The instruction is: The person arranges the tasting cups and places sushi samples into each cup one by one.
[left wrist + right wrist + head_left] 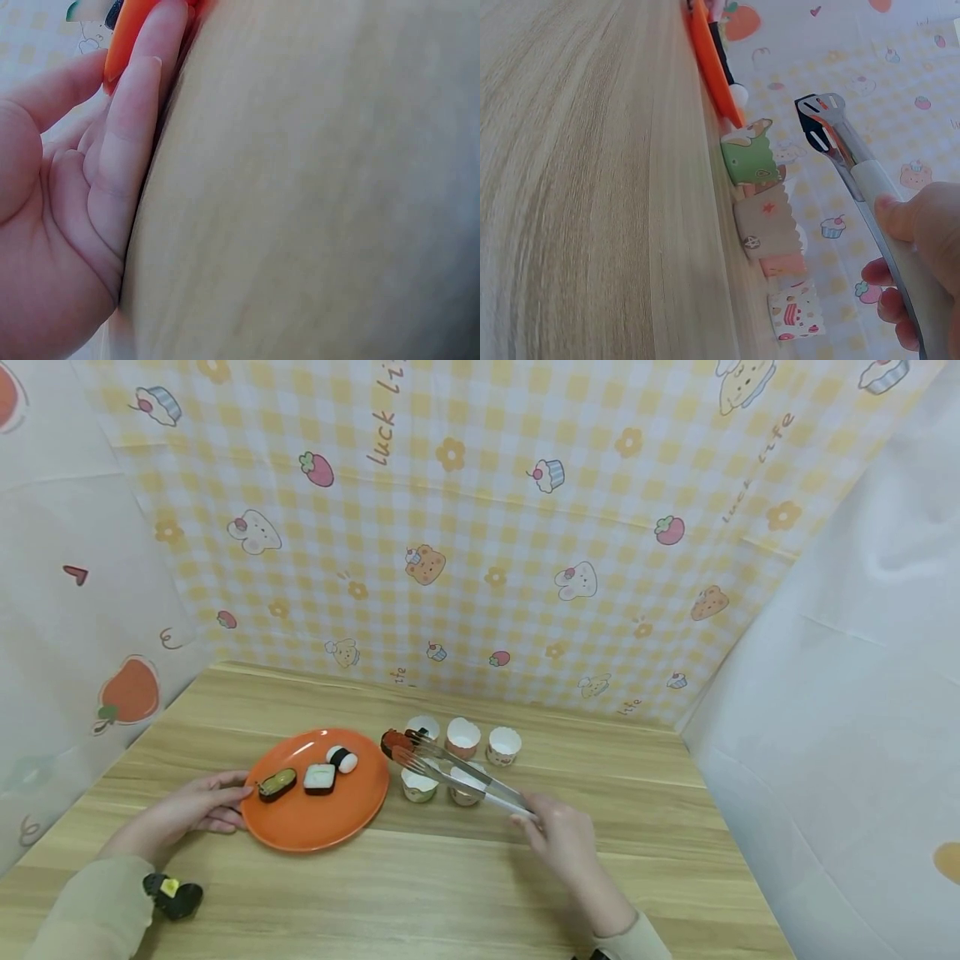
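Observation:
My left hand (213, 802) holds the left rim of an orange plate (315, 831), thumb on the rim and fingers along its outer edge. In the left wrist view, the plate's edge (129, 41) lies between thumb and fingers. Three toy sushi pieces sit on the plate: one with a yellowish-green top (277, 785), a white square one (319, 778) and a white one with a black band (342, 759). My right hand (562, 839) grips metal tongs (480, 783) by their pale handles. A red-topped, black-wrapped sushi piece (397, 744) is between the tong tips, over the cups' left side.
Several small paper baking cups stand right of the plate in two rows, among them a pinkish one (463, 739), a patterned one (504, 747) and a green one (751, 161). A yellow checked cloth (495, 527) hangs behind the wooden table (420, 893).

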Demonstrator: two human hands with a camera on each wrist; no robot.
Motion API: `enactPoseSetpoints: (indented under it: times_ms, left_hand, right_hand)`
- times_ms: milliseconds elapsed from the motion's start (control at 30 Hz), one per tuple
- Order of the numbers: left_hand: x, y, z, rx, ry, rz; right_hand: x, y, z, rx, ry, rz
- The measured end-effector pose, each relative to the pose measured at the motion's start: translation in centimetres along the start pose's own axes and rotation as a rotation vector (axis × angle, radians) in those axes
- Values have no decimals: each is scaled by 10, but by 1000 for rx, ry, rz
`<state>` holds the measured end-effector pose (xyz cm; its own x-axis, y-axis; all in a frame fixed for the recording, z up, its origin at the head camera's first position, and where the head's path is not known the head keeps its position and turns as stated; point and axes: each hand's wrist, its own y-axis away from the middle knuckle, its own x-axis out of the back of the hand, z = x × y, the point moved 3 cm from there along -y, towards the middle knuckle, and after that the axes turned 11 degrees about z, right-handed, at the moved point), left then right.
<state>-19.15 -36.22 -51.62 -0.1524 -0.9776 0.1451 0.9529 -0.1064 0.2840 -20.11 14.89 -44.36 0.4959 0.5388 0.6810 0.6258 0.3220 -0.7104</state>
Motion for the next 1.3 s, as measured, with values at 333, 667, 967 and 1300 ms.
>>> enactPoseSetpoints:
  times_ms: [333,667,967,1300]
  left_hand:
    - [1,-1,0,-11,31,-9]
    - [1,-1,0,1,7,-2]
    - [-1,1,0,6,-3,16]
    - [0,1,1,11,17,4]
  right_hand:
    - [2,1,6,-23,21,7]
    - [5,4,12,-56,33,-9]
    - [6,6,18,-74,36,9]
    - [9,9,27,-100,69,39]
